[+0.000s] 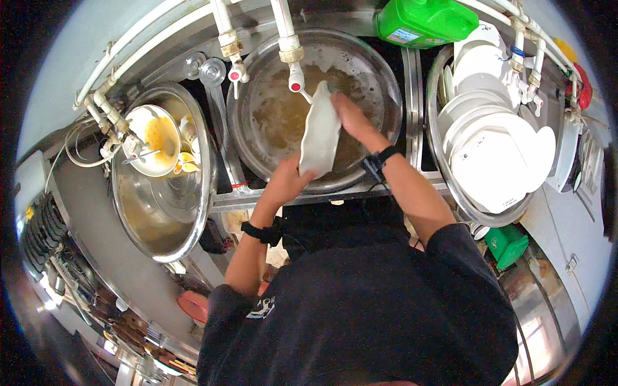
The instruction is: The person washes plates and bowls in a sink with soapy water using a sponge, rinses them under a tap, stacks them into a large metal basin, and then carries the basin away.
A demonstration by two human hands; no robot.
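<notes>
A white plate with a wavy rim (320, 132) is tilted steeply above a large round metal basin (237, 125). At the plate's near end my left hand (287, 183) is closed on the edge, with the thumb along it. Against the far right side of the same plate lies my right hand (355, 121), its fingers curled at the edge and partly hidden. Cloudy brownish water (277, 106) with bits of foam stands in the basin below the plate. A white tap with a red knob (296, 83) hangs over the basin, close to the plate's far end.
On the left, a metal basin (199, 225) holds a soiled white bowl (154, 138) and small dishes. To the right, another basin (444, 174) is piled with white plates (492, 161). A green jug (428, 24) stands behind. Long-handled ladles (212, 72) lie left of the middle basin.
</notes>
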